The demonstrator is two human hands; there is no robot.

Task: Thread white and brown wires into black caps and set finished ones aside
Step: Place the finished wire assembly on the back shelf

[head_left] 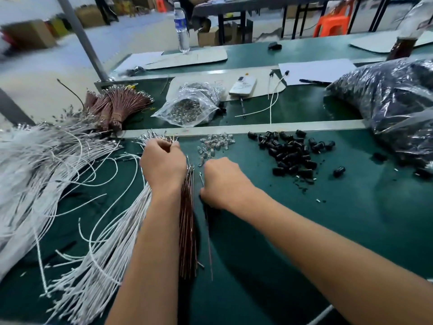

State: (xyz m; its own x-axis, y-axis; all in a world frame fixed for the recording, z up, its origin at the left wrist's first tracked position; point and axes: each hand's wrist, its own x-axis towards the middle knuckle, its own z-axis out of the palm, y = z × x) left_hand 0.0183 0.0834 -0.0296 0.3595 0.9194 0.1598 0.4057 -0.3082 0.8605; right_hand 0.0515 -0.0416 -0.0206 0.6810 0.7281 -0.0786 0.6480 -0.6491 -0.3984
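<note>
Green matte work surface [304,231], two metal rails running across it; beyond lay grey floor, cardboard boxes, one orange plastic stool [332,21]. One large crinkled plastic bag [386,99] of black parts sat far right. White wires [46,165], far too many to count, fanned over the left side, thin and braided-looking, metal tips at the far ends. Two tied bundles of brown wires [117,104] lay at back left, and one straight brown bunch [187,226] ran between the forearms. One clear zip bag [187,106] held small metal pieces. Black caps [290,153], a loose heap of several dozen, short and cylindrical, lay right of centre. One white phone [242,85]. One clear bottle [182,26].

Left hand [164,165] curled, pinching wire tips at the bunch's far end. Right hand [222,181] fisted around one thin brown wire just beside the bunch.
</note>
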